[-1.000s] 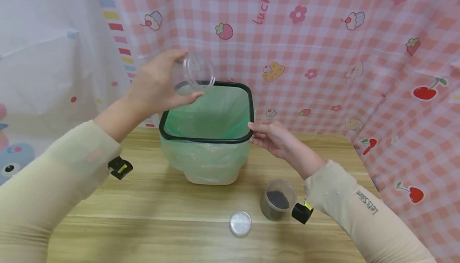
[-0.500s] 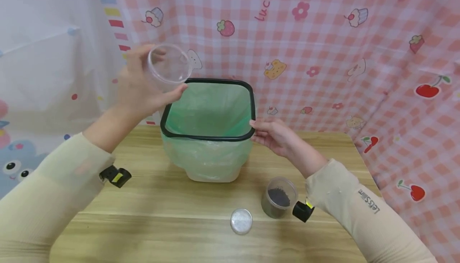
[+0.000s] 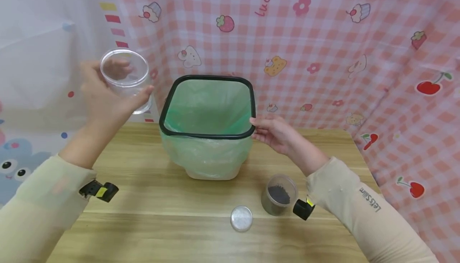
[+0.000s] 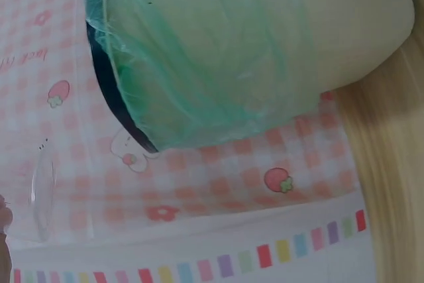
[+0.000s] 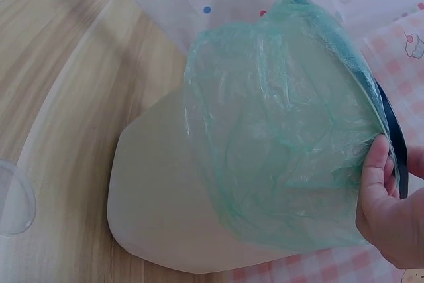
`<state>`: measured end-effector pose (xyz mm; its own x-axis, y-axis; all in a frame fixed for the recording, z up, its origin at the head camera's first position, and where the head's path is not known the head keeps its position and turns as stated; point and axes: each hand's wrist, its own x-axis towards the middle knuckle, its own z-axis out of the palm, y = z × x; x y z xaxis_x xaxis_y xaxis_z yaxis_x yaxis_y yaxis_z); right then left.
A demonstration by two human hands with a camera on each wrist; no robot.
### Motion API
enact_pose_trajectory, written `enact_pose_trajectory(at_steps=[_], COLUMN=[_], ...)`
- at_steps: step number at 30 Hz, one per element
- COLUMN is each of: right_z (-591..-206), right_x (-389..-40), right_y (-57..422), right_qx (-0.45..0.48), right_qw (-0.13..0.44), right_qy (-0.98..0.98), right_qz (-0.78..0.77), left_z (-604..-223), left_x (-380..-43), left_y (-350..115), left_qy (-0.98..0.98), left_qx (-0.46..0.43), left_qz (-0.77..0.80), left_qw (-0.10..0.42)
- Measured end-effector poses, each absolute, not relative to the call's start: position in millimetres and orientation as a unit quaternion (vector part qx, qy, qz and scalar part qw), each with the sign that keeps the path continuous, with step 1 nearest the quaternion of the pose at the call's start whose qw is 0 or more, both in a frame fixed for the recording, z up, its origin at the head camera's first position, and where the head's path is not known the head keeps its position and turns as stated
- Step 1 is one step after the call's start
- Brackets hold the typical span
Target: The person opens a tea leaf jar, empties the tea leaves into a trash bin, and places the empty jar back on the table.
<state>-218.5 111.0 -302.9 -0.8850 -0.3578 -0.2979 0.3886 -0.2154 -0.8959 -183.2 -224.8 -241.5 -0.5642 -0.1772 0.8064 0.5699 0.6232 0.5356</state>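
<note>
My left hand [image 3: 108,95] grips a clear plastic jar [image 3: 134,81] around its side, held in the air left of the trash can, its round mouth tipped toward me. In the left wrist view only a part of the jar [image 4: 41,193] shows at the left edge. The trash can [image 3: 212,173] wears a thin green bag [image 3: 205,151] folded out under its black rim [image 3: 208,136]. At the rim's right front corner my right hand [image 3: 274,135] pinches the edge, as the right wrist view shows with the fingers [image 5: 376,170] on the bag.
On the wooden table [image 3: 161,219], a clear tub [image 3: 274,205] of dark grains stands uncovered at the right front. A small round lid [image 3: 241,218] lies just left of it. Printed cloth [image 3: 323,51] hangs behind the can and along the sides.
My left hand has carried the jar leftward from above the can's back left corner, turning it from sideways to more upright. The right hand keeps its pinch on the rim.
</note>
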Motion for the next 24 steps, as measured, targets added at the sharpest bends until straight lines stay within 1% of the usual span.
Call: enact_pose_trajectory(at_steps=[8, 18, 24], right_z=[-303, -304, -304], right_x=[-217, -217, -218], right_y=[110, 110, 110], right_qx=[0.009, 0.0, 0.002], right_qw=[0.238, 0.236, 0.236], right_qy=[0.58, 0.577, 0.58], right_qz=[-0.779, -0.782, -0.78], left_z=[-260, -291, -315], left_x=[-176, -167, -164], left_y=[-239, -248, -253], left_qy=[-0.775, -0.791, -0.786], left_qx=[-0.14, -0.103, -0.113], left_qz=[-0.408, -0.416, -0.434], left_qw=[0.461, 0.436, 0.425])
